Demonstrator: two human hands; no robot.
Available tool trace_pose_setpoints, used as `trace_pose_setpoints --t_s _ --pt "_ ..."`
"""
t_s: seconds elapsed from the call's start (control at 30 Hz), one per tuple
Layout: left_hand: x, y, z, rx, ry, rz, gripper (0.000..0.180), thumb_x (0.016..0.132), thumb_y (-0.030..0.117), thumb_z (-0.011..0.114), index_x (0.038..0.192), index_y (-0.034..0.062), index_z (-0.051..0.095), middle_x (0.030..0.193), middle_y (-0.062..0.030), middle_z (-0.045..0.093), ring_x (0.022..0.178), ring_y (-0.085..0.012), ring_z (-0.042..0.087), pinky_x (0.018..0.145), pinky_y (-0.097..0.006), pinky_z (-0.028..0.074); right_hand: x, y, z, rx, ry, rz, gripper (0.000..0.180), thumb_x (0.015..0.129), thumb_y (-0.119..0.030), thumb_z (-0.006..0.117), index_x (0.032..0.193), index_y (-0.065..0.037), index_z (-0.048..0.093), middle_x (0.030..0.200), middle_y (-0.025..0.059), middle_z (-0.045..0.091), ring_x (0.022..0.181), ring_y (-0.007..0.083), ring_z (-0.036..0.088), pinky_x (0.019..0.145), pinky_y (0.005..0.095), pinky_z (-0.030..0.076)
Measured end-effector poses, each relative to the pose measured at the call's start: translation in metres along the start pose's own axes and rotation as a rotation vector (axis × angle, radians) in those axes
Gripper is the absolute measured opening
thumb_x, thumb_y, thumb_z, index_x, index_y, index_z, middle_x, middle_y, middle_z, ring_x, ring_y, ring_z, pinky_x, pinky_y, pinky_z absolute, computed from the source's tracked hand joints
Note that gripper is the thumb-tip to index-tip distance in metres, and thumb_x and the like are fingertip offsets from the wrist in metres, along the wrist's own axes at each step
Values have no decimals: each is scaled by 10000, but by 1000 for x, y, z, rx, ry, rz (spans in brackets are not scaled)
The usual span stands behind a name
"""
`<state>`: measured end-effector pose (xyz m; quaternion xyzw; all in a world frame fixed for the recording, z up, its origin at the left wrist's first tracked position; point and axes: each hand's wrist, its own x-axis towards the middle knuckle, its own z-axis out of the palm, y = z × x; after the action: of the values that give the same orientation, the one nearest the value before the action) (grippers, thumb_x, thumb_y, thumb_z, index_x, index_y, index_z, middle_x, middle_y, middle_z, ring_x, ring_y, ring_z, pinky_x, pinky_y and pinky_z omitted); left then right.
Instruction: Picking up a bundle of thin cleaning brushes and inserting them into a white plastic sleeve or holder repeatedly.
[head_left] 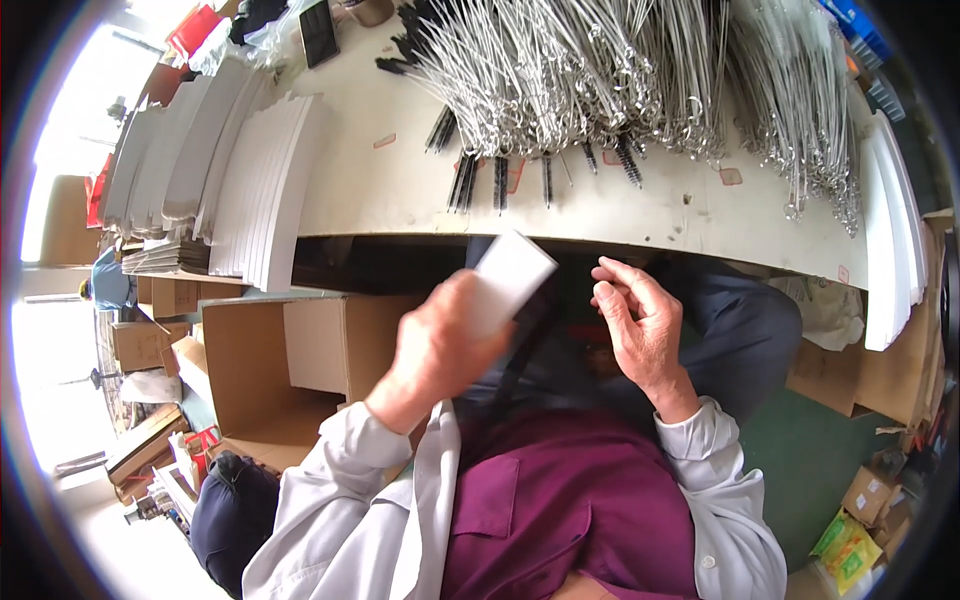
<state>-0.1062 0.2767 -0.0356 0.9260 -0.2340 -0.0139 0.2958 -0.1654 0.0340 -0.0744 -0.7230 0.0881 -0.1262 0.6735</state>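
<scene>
Cream worktable far, heaped with wire brushes; left hand pinches white card, right hand loosely curled, empty; best keep card steady near lap.

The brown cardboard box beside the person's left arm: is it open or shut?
Open: the cardboard box has its flaps up and its inner walls show. Whether anything lies inside cannot be told.

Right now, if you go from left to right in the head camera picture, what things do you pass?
Stacks of white cards → open cardboard box → left hand holding a white card → right hand → white stack at table's right edge.
</scene>
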Motion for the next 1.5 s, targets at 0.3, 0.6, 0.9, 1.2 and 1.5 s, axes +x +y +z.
trace_pose_setpoints --t_s 0.3,0.6,0.9,1.2,1.5 --pt "125 -102 -90 458 223 -289 623 814 457 774 1110 -83 677 932 -297 732 911 -437 731 825 -476 583 56 -5 -56 -558 253 -405 122 938 -50 702 1035 23 706 994 143 724 782 246 715 702 320 583" --pt "188 -103 -93 742 222 -344 584 883 503 738 985 -70 683 888 -270 728 875 -409 735 790 -473 575 66 14 -56 -626 304 -449 38 887 -13 695 924 -13 702 948 123 705 775 281 694 662 351 570" --pt "230 20 -47 -12 147 366 188 887 179 772 927 11 698 708 -104 652 655 -174 630 640 -334 520 68 19 -52 -652 327 -448 55 843 -34 714 893 -48 694 952 105 701 865 313 688 769 405 567" --pt "275 87 -16 259 -7 407 211 891 232 737 1016 63 747 759 -129 724 711 -267 743 695 -398 596 67 16 -55 -705 332 -525 78 841 -29 716 912 -55 699 967 91 695 875 298 684 769 402 568" --pt "308 68 -7 108 53 313 218 834 211 719 877 0 754 726 -138 700 649 -226 700 635 -359 573 65 19 -58 -731 325 -563 120 828 -15 719 940 -45 686 983 90 689 880 298 679 779 399 562"
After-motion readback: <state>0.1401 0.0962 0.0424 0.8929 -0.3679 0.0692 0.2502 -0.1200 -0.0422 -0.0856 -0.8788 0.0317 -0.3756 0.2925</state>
